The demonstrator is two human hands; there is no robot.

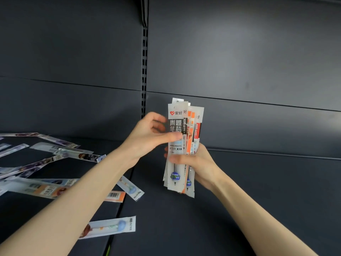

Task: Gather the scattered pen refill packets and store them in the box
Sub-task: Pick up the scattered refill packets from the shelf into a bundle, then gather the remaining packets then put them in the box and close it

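Note:
Both hands hold an upright stack of pen refill packets [178, 124] above the dark shelf. My right hand [200, 163] grips the stack's lower half, thumb across the front. My left hand [147, 134] pinches the front packet at its black label, near the top. Several more packets lie scattered flat on the shelf at the left [46, 159]. One packet [130, 187] rests just under my left forearm, and another [110, 228] lies near the front edge. No box is in view.
The dark grey shelf surface [239, 191] extends to the right of the hands. A dark back panel [239, 61] rises behind, with a slotted upright [144, 71] in the middle. A seam [121, 206] divides two shelf boards under my left arm.

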